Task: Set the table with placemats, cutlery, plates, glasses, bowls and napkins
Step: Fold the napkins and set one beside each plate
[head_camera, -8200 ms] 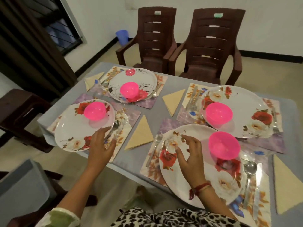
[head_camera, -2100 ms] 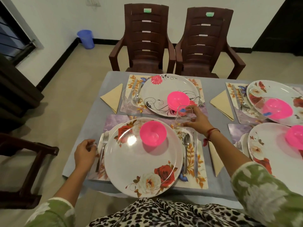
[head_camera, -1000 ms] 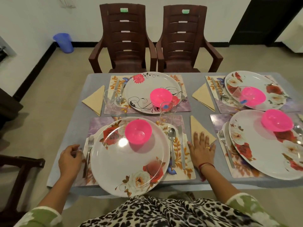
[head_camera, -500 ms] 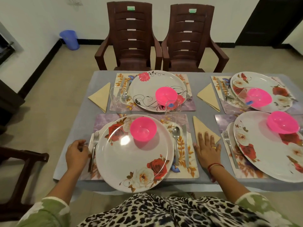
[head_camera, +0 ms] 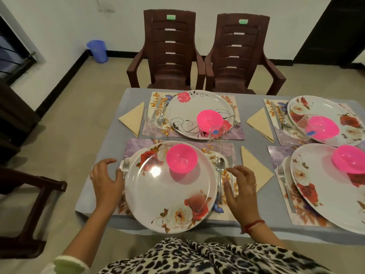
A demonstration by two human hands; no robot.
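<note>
1. Table (head_camera: 253,98) w/ grey cloth is carrying 4 settings: 2 near, 2 far.
2. Placemats, 4: near-left mat (head_camera: 134,147), far-left mat (head_camera: 236,133), far-right mat (head_camera: 268,103), near-right mat (head_camera: 276,153). All are showing a floral print w/ a purple marbled band.
3. Plates, 4, one sitting on each mat: near-left plate (head_camera: 167,194), far-left plate (head_camera: 187,113), far-right plate (head_camera: 320,107), near-right plate (head_camera: 325,184). All white. 3 are carrying red + white roses; the far-left one is carrying a pink flower + black swirls.
4. Bowls, 4, bright pink, one sitting off-centre on each plate: (head_camera: 181,158), (head_camera: 209,120), (head_camera: 324,127), (head_camera: 349,159).
5. Napkins, 3 showing, pale yellow, folded to triangles, lying on the cloth beside the mats: (head_camera: 134,119), (head_camera: 260,123), (head_camera: 254,171).
6. Glasses, 3 I can make out, clear, hard to see: (head_camera: 151,123), (head_camera: 217,143), (head_camera: 304,125).
7. Near-left cutlery: 1 fork (head_camera: 125,167) lying left of the plate, 1 spoon (head_camera: 220,165) + 1 knife (head_camera: 230,161) lying right of it. Other settings' cutlery is partly hidden.
8. L hand (head_camera: 106,180) is hovering at the near-left plate's left rim, over the fork handle, fingers loosely spread, gripping nothing. Can't tell if it's touching the plate.
9. R hand (head_camera: 242,186) is hovering right of the same plate, over the spoon + knife handles, fingers spread, holding nothing.
10. Chairs, 2, brown plastic, standing at the far side: (head_camera: 169,50), (head_camera: 239,52). 1 blue bin (head_camera: 97,50) is standing by the wall.
</note>
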